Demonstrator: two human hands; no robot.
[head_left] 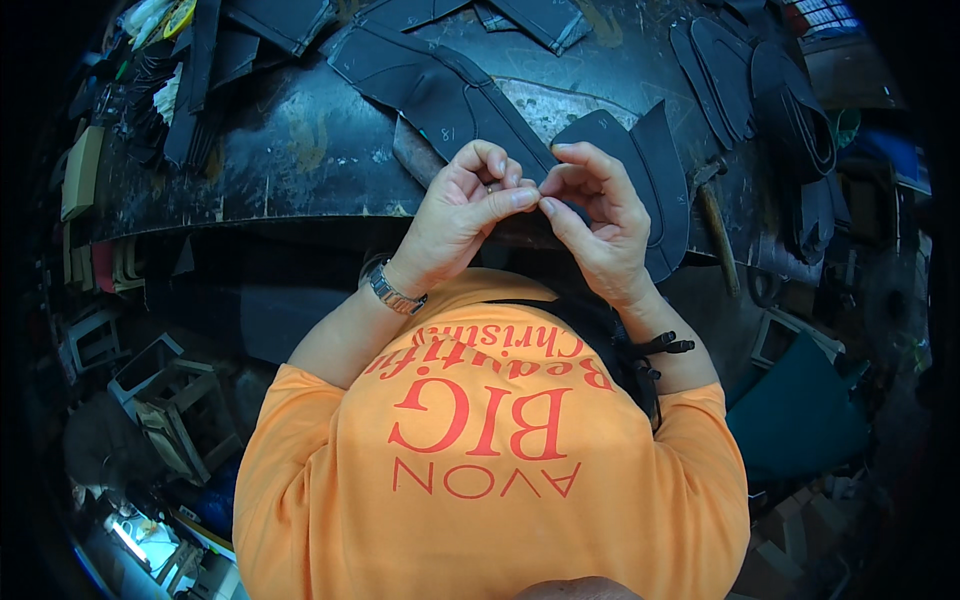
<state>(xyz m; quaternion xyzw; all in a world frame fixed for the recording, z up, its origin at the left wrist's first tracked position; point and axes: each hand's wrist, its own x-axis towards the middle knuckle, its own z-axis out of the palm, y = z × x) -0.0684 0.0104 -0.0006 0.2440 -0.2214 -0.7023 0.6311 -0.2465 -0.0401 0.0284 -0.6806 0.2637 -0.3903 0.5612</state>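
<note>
My left hand (470,205) and my right hand (600,215) meet in front of my chest, just over the near edge of the dark worktable (300,160). Thumb and forefinger are pinched together on the left hand; whatever sits between them is too small to make out. The right thumb and forefinger come up against those left fingertips, the other fingers curled. Behind my hands lies a long dark sheet piece (440,100) with pale chalk-like marks. Another dark cut piece (645,180) with a curved edge lies beside my right hand.
A hammer (718,225) with a wooden handle overhangs the table's right edge. Dark cut pieces (715,75) are stacked at the far right, more (200,90) at the far left. A wooden stool (185,415) stands low on the left, a green sheet (800,410) on the right.
</note>
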